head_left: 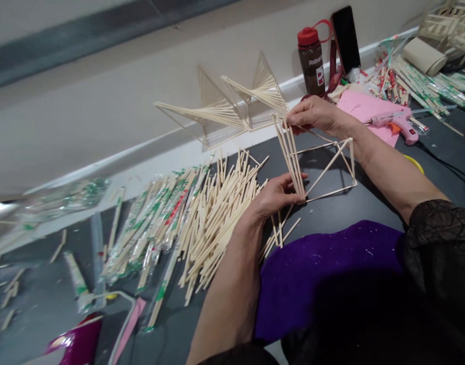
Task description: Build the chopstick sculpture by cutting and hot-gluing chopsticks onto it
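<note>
Left hand [280,193]: centre, pinching the lower ends of the chopstick frame [293,158], seemingly to steady them.
Loose chopsticks [221,218]: left of centre, heaped probably for easy reach.
Right hand [319,115]: right of upper centre, gripping the frame's top, apparently keeping its sticks aligned.
Pink glue gun [397,121]: upper right, likely parked handy.

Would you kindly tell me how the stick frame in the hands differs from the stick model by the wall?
The stick frame is in the left hand and right hand, while the stick model rests by the wall. The frame has only a few slanting sticks on one side; the model has many, fanned into twisted surfaces. Both are built from thin, pale sticks.
</note>
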`<action>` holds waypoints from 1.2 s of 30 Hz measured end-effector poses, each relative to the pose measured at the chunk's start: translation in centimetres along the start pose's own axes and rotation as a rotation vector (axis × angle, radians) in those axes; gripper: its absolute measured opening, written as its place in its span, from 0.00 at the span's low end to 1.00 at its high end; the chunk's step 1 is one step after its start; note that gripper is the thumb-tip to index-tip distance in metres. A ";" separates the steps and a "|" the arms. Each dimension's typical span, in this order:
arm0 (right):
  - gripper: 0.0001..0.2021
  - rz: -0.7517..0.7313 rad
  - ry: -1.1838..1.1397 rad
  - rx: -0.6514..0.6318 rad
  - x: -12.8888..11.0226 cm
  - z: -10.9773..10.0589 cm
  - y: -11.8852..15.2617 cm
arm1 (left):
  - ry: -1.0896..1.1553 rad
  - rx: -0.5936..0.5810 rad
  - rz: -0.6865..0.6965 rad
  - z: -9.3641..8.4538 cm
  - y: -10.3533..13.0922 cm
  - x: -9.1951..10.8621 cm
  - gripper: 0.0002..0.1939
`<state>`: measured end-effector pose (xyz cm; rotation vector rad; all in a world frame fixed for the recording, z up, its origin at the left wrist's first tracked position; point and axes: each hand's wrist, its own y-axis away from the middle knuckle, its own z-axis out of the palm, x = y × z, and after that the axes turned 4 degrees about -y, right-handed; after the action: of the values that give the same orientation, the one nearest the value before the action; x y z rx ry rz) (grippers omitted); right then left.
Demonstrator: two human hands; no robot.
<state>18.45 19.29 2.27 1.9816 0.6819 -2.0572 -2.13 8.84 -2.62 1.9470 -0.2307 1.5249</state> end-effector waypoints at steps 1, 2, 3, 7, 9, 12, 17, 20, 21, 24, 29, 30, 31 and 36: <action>0.06 -0.003 0.002 -0.002 0.1 0.0 0.0 | -0.003 0.001 0.001 0.0 0.0 0.0 0.31; 0.05 -0.007 0.004 -0.002 0.1 -0.1 0.0 | -0.009 0.001 0.005 0.0 0.0 0.0 0.31; 0.05 -0.009 0.005 0.000 0.2 -0.1 0.0 | -0.016 0.000 0.010 0.0 0.0 0.0 0.30; 0.07 -0.017 0.007 -0.001 0.2 -0.1 0.0 | -0.016 0.003 0.019 0.0 -0.1 -0.1 0.30; 0.08 -0.025 0.002 -0.007 0.1 0.0 0.1 | 0.003 -0.007 0.012 0.0 -0.1 -0.2 0.30; 0.08 -0.030 -0.009 -0.009 0.0 0.0 0.3 | 0.024 -0.020 0.015 -0.1 -0.2 -0.4 0.30; 0.08 0.008 -0.032 -0.009 -0.4 0.2 0.6 | 0.021 -0.006 0.002 -0.1 -0.1 -0.2 0.29; 0.08 0.012 -0.038 -0.021 -0.4 0.2 0.7 | 0.018 -0.002 -0.008 0.0 0.0 0.0 0.29; 0.08 0.003 -0.032 -0.020 -0.3 0.2 0.6 | 0.024 -0.004 -0.004 0.0 0.0 0.0 0.29; 0.08 -0.018 -0.007 -0.003 -0.1 0.1 0.5 | 0.040 -0.007 0.018 0.0 -0.1 -0.2 0.29; 0.08 -0.013 -0.005 0.006 0.2 0.1 0.3 | 0.024 -0.018 0.020 0.0 -0.1 -0.1 0.29; 0.08 -0.015 -0.005 0.004 0.2 0.1 0.3 | 0.021 -0.022 0.018 0.0 -0.1 0.0 0.30; 0.07 -0.017 -0.003 0.002 0.1 0.1 0.4 | 0.021 -0.027 0.017 -0.1 -0.1 0.0 0.30; 0.06 -0.002 0.003 -0.006 -0.3 0.1 0.6 | 0.054 -0.080 0.026 -0.5 0.1 0.0 0.33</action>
<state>18.69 18.70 2.50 1.9817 0.6907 -2.0514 -2.58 9.07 -2.57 1.8451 -0.2902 1.5585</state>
